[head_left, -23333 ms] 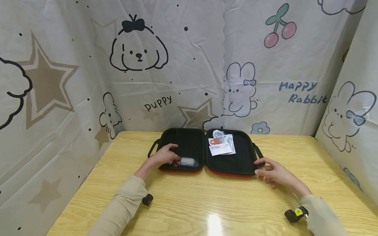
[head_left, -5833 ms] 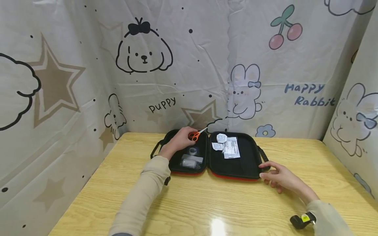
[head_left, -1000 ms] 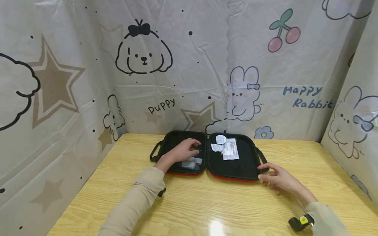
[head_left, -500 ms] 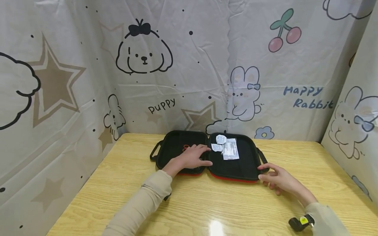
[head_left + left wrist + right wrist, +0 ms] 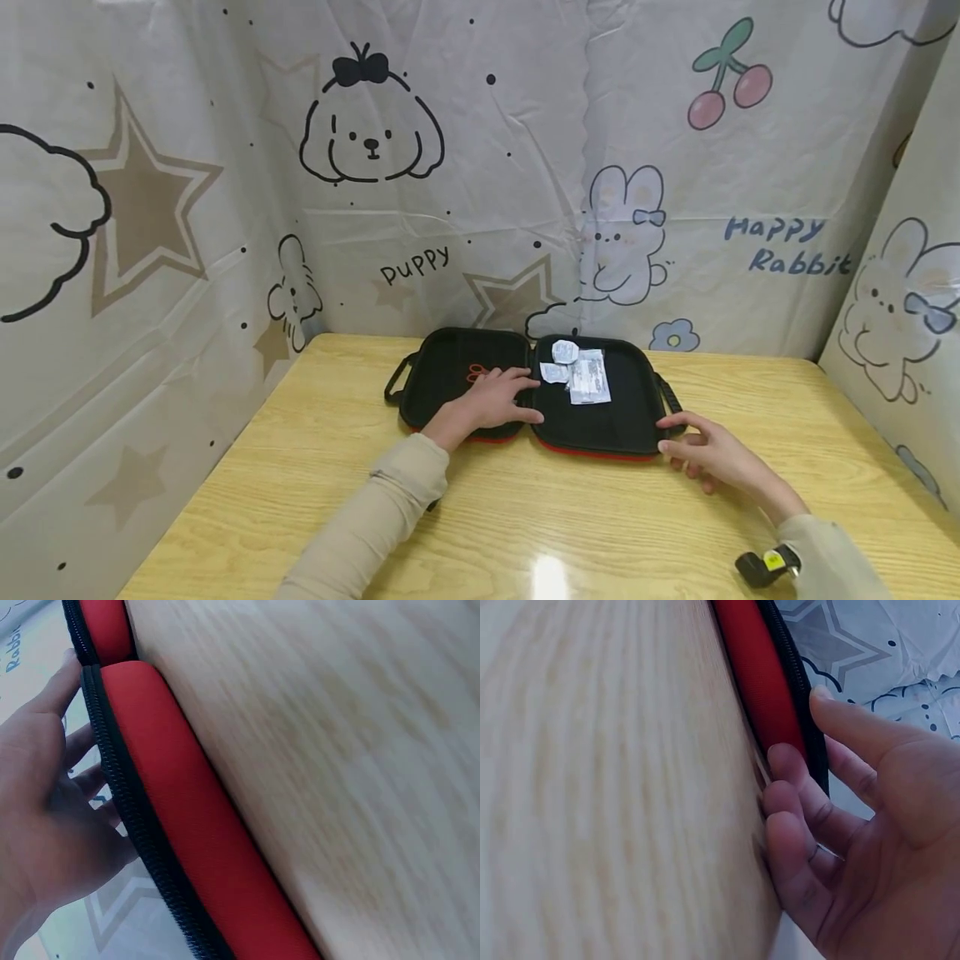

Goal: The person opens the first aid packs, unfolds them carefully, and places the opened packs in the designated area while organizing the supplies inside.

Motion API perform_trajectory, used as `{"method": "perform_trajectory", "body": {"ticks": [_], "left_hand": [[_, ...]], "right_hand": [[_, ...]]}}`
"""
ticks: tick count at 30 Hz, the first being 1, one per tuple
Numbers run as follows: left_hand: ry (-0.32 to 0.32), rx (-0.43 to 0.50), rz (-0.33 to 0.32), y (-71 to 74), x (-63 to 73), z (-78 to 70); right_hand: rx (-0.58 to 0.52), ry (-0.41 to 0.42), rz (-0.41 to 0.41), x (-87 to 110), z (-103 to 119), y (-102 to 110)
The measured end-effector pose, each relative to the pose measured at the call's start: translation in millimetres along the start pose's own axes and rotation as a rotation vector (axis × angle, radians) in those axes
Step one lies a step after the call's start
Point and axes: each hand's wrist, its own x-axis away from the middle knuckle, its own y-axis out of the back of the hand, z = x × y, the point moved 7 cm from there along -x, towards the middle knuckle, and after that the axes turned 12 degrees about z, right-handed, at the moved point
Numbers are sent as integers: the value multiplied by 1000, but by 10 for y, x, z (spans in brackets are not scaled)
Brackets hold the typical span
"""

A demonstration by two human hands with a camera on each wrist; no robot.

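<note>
A black zip case (image 5: 435,367) with a red outer shell lies unfolded on the table, as a pair of shallow halves. My left hand (image 5: 495,400) is spread palm down over the left half, thumb and fingers reaching towards the hinge. Orange scissor handles (image 5: 476,372) show just beyond it; the rest of that half's contents is hidden beneath the hand. In the right half lie a large white sachet (image 5: 590,379) and two smaller white packets (image 5: 565,352). My right hand (image 5: 712,454) grips the front right corner, thumb at the zip edge and curled fingers against the red shell (image 5: 761,667).
Carry handles stick out on both sides, a left handle (image 5: 397,379) and a right handle (image 5: 670,400). The case stands near the back of the wooden table (image 5: 540,517), close to a printed cloth backdrop (image 5: 517,192).
The scissors, held in my left hand several seconds ago, now lie in the left half. Over the last second that hand moved right and nearer, covering the clear packets. My right hand stayed put.
</note>
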Motion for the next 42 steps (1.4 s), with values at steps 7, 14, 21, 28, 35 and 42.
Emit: {"method": "perform_trajectory", "body": {"ticks": [7,14,21,28,35,42], "left_hand": [[16,-10,42,-58,-23,-70],[23,-13,57,-103,16,-98],[44,-2,67,-97,41,-78],[51,12,56,-69,37,-79],[68,-10,59,-62,18,-47],[53,2,46,15,57,-49]], "right_hand": [[197,40,-92,97,103,23],[541,151,-350,188,395,142],[628,213,-366,-27,726,205],[640,221,-322,-295,885,257],[643,198,-287,-527,972,284],[622,155,-250,-723,1069,321]]}}
